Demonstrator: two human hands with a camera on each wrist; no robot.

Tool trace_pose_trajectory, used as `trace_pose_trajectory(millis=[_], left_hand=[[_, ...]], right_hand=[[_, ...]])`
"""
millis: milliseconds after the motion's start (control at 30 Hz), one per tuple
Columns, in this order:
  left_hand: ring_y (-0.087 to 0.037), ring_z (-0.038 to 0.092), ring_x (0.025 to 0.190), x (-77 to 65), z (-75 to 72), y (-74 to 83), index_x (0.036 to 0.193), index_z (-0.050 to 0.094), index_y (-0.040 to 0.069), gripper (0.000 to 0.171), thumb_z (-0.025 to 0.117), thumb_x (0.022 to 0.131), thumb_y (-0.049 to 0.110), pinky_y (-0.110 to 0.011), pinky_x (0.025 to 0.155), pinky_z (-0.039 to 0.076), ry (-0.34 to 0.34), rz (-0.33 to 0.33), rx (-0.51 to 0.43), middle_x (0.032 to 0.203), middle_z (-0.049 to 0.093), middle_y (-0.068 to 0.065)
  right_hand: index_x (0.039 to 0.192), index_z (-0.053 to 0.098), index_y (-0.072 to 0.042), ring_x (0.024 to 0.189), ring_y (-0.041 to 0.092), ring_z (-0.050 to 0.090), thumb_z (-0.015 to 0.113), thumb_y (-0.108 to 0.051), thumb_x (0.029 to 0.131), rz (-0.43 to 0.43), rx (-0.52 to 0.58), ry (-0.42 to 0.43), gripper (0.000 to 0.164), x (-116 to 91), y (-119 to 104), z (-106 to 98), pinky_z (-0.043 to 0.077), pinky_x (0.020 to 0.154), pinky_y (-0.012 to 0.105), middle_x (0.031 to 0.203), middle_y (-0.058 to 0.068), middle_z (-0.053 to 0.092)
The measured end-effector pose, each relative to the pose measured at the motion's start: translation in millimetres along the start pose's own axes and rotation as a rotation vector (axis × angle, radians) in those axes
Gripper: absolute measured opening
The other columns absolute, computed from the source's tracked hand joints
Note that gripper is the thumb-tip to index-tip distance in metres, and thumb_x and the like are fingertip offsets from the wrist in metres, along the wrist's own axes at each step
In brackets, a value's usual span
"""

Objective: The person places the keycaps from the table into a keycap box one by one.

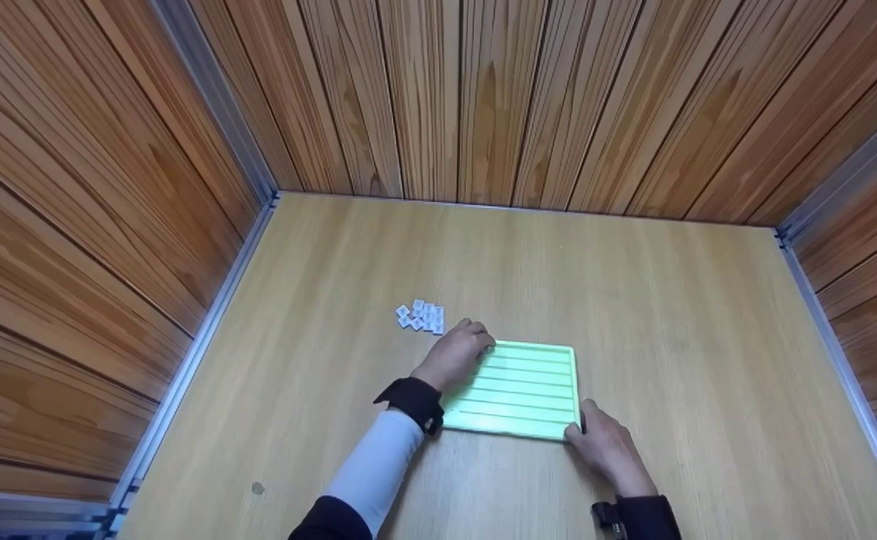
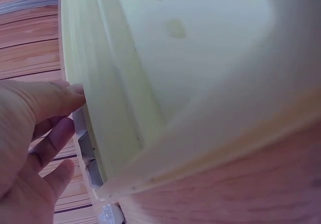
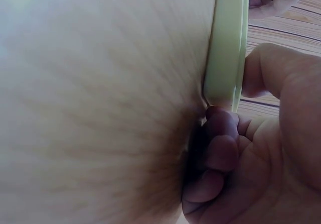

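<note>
A light green tray [image 1: 528, 391] with parallel ridges lies on the table in the head view. My left hand [image 1: 456, 355] covers its far left corner. In the left wrist view the thumb [image 2: 70, 99] and fingers pinch the tray's edge, where several small grey-looking pieces [image 2: 86, 146] sit beside the fingers. At the near right corner my right hand [image 1: 608, 445] grips the tray, thumb over the rim and the other fingers curled low at its side, as the right wrist view shows. Several small white tiles [image 1: 424, 318] with dark marks lie beyond the left hand.
The wooden table [image 1: 693, 337] is bounded by a plank wall [image 1: 491, 105] at the back and plank walls on both sides. Metal rails [image 1: 205, 337] run along the edges. A small dark spot [image 1: 258, 487] marks the table at the near left.
</note>
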State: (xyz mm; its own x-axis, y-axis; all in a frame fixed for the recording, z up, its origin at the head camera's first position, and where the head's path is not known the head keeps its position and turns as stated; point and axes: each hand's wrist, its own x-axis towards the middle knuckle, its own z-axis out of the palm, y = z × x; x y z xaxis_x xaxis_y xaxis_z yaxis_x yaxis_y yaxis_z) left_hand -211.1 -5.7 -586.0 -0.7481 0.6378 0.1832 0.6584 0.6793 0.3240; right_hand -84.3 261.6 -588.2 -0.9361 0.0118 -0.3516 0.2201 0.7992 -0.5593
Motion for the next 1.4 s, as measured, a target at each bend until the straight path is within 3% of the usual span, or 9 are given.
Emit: trace_pose_trajectory(millis=[167,367,667,1233,1400], left_hand=[[-0.020,0.061,0.104,-1.7,0.3,-0.4,0.112,0.075,0.008,0.025,0.066,0.092,-0.003,-0.026,0.089,0.051,-0.003,-0.007,-0.035,0.111,0.069,-0.005],[-0.019,0.059,0.107,-3.4,-1.1,-1.9,0.117,0.072,0.010,0.022,0.068,0.095,0.010,-0.027,0.090,0.051,0.004,-0.028,-0.064,0.115,0.066,-0.005],[-0.020,0.059,0.106,-11.4,-8.4,-11.5,0.113,0.074,0.011,0.018,0.069,0.097,0.018,-0.030,0.089,0.051,0.072,-0.069,-0.012,0.112,0.067,-0.004],[-0.025,0.059,0.112,-34.3,-19.2,-41.5,0.112,0.074,0.010,0.018,0.066,0.096,0.015,-0.038,0.096,0.050,0.111,-0.236,-0.008,0.117,0.066,-0.007],[-0.027,0.056,0.121,-41.6,-24.3,-51.4,0.118,0.073,0.010,0.023,0.066,0.097,0.015,-0.041,0.101,0.048,0.098,-0.339,-0.022,0.126,0.064,-0.010]], right_hand=[[0.092,0.045,-0.008,0.068,0.020,0.042,0.056,-0.014,0.090,0.015,-0.015,-0.007,0.013,0.0,-0.3,-0.1,0.032,0.058,0.031,0.076,0.003,0.042],[0.092,0.045,-0.008,0.069,0.021,0.043,0.057,-0.015,0.090,0.017,-0.019,-0.008,0.014,0.1,-0.3,-1.1,0.032,0.059,0.032,0.077,0.004,0.042],[0.093,0.045,-0.007,0.068,0.021,0.042,0.057,-0.015,0.091,0.026,-0.004,-0.026,0.015,-0.1,-1.4,-0.9,0.031,0.058,0.032,0.077,0.003,0.040],[0.094,0.045,-0.007,0.069,0.021,0.042,0.056,-0.015,0.092,0.027,-0.016,-0.033,0.014,-0.1,-0.8,-2.8,0.031,0.058,0.032,0.078,0.003,0.039],[0.094,0.045,-0.006,0.069,0.021,0.042,0.056,-0.016,0.091,0.012,-0.016,-0.034,0.015,0.6,-1.5,-2.9,0.032,0.059,0.032,0.077,0.004,0.040]])
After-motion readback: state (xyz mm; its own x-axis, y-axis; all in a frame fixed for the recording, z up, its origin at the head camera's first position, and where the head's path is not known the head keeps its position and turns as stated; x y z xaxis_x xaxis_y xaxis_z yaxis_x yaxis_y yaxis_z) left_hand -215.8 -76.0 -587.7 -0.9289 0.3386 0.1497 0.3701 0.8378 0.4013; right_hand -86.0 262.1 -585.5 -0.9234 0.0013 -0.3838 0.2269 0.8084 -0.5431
